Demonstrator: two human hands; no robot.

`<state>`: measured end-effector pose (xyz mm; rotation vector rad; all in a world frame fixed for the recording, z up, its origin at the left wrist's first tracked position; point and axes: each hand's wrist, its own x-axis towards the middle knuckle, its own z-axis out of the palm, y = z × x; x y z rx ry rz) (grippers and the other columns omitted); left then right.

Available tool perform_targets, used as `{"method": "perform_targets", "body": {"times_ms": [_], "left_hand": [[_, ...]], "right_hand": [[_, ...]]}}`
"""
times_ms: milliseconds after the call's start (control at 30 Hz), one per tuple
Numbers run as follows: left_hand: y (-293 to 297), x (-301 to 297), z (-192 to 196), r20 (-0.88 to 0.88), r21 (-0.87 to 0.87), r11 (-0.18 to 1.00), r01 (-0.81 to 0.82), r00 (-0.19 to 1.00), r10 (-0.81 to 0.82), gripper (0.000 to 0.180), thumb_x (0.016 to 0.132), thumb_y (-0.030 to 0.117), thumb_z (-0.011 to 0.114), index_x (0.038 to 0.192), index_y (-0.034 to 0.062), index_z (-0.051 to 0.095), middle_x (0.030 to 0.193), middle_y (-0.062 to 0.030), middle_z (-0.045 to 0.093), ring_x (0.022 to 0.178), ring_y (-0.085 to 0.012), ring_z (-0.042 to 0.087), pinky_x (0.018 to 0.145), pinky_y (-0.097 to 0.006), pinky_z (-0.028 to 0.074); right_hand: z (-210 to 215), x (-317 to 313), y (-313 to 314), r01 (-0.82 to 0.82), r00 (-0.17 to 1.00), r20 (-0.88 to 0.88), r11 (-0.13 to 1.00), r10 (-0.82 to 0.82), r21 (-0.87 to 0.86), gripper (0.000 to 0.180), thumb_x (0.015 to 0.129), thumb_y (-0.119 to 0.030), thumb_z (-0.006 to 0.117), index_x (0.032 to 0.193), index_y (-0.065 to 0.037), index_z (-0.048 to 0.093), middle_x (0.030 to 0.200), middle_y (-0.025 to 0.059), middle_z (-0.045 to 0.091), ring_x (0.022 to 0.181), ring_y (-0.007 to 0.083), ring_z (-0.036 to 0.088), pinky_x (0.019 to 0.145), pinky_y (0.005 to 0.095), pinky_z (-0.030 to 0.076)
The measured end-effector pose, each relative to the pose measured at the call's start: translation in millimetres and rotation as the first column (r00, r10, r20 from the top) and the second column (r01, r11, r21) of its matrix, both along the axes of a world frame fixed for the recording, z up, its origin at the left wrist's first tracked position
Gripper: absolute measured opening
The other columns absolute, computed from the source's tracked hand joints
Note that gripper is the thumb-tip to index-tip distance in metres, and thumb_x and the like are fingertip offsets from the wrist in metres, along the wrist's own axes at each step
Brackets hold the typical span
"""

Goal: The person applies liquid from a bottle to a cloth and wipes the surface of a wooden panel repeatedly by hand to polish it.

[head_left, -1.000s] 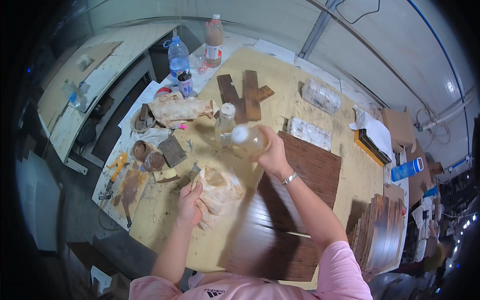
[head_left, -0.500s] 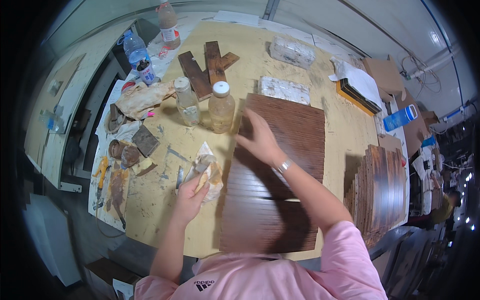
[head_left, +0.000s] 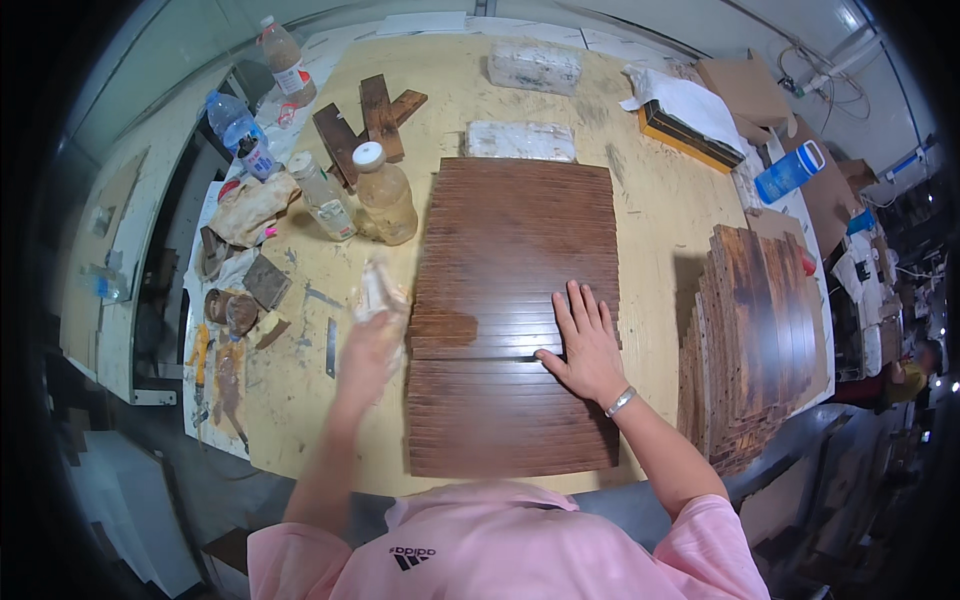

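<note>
Right hand (head_left: 585, 345) now flat on slats (head_left: 510, 250)

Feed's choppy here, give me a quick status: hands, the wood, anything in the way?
Right hand flat on dark slat panel, fingers spread. Left hand gripping pale rag at panel's left edge. Two bottles stand off the upper-left corner, clear of panel.
</note>
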<state>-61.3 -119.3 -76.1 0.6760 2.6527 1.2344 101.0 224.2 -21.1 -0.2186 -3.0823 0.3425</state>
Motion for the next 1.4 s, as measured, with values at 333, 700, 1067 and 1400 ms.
{"method": "perform_targets", "body": {"times_ms": [333, 700, 1067, 1400], "left_hand": [[62.2, 35.6, 22.6, -0.339, -0.206, 0.955, 0.211, 0.901, -0.272, 0.036, 0.104, 0.018, 0.054, 0.135, 0.0023, 0.064, 0.144, -0.0112, 0.062, 0.136, -0.0277, 0.055, 0.12, -0.049, 0.032], [66.7, 57.7, 31.4, -0.443, -0.172, 0.972, 0.161, 0.868, -0.222, 0.038, 0.105, 0.019, 0.049, 0.137, 0.0038, 0.064, 0.123, -0.0227, 0.07, 0.117, -0.0314, 0.064, 0.107, -0.045, 0.044], [142.3, 105.6, 73.8, -0.239, -0.366, 0.816, 0.447, 0.802, -0.547, 0.043, 0.097, 0.025, 0.065, 0.135, 0.0049, 0.063, 0.143, -0.0115, 0.062, 0.138, -0.0298, 0.053, 0.118, -0.06, 0.032], [113.6, 108.1, 49.4, -0.243, -0.362, 0.91, 0.202, 0.922, -0.301, 0.047, 0.097, 0.024, 0.068, 0.14, 0.0054, 0.063, 0.148, -0.0109, 0.061, 0.145, -0.0292, 0.049, 0.126, -0.059, 0.015]], "right_hand": [[-12.3, -0.4, 8.3, 0.005, 0.981, -0.195, 0.999, -0.014, -0.047, 0.064, 0.096, -0.038, 0.066, 0.149, -0.006, 0.052, 0.162, 0.0221, 0.039, 0.15, 0.0387, 0.036, 0.12, 0.0555, 0.031], [-11.9, -6.3, 7.9, -0.013, 0.956, -0.293, 0.998, -0.007, -0.066, 0.057, 0.09, -0.033, 0.069, 0.14, -0.005, 0.06, 0.155, 0.0219, 0.048, 0.143, 0.0387, 0.044, 0.118, 0.0531, 0.036], [-7.0, 1.1, 30.2, 0.146, 0.95, -0.246, 0.968, -0.195, -0.202, 0.075, 0.088, -0.03, 0.074, 0.153, -0.008, 0.046, 0.163, 0.0282, 0.029, 0.149, 0.0448, 0.03, 0.122, 0.0548, 0.026], [-41.8, 14.2, 41.3, 0.177, 0.924, -0.104, 0.654, -0.367, -0.736, 0.082, 0.101, -0.015, 0.06, 0.165, -0.002, 0.01, 0.169, 0.0283, 0.016, 0.158, 0.0401, 0.016, 0.128, 0.0426, 0.019]]}}
